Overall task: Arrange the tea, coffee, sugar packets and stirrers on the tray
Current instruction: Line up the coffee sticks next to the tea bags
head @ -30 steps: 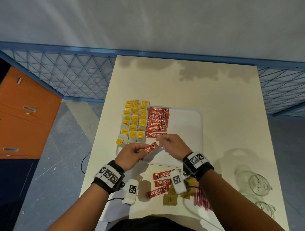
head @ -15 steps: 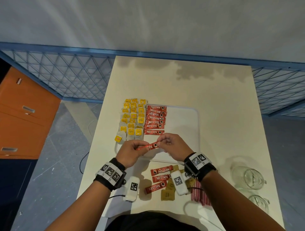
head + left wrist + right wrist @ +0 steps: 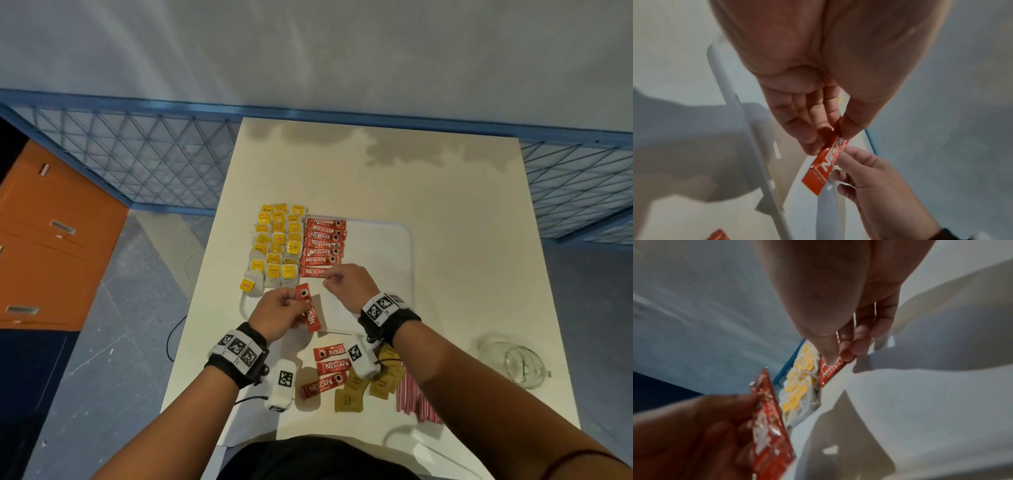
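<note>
**A:** What is the left hand (image 3: 279, 313) doing?

**B:** Its grip is closing on a red coffee sachet (image 3: 307, 308). Thumb and fingers are pinching the sachet's upper half over the tray's (image 3: 383, 246) 6 o'clock edge. The sachet is pointing roughly from 12 to 6 o'clock, its lower end hanging free.

**A:** And the right hand (image 3: 346, 282)?

**B:** It is hovering at the 6 o'clock end of the row of coffee sachets (image 3: 322, 245) on the tray. Its fingers are curling, and thumb and forefinger are meeting at the nearest sachet of the row. Whether that grip is actually pinching the sachet, I cannot tell.

**A:** What else is lying on the tray?

**B:** The tea bags (image 3: 277, 246), with yellow tags, are lying in columns at the row's 9 o'clock side, touching it.

**A:** And off the tray?

**B:** On the surface (image 3: 445, 192), at the tray's 6 o'clock, three loose coffee sachets (image 3: 330, 368) are lying. Brown sugar packets (image 3: 380, 383) are sitting just at their 3 o'clock, and a bundle of red stirrers (image 3: 411, 397) is lying beside those. A glass mug (image 3: 522, 366) is lying on its side well apart, at about 4 o'clock from the tray.
</note>
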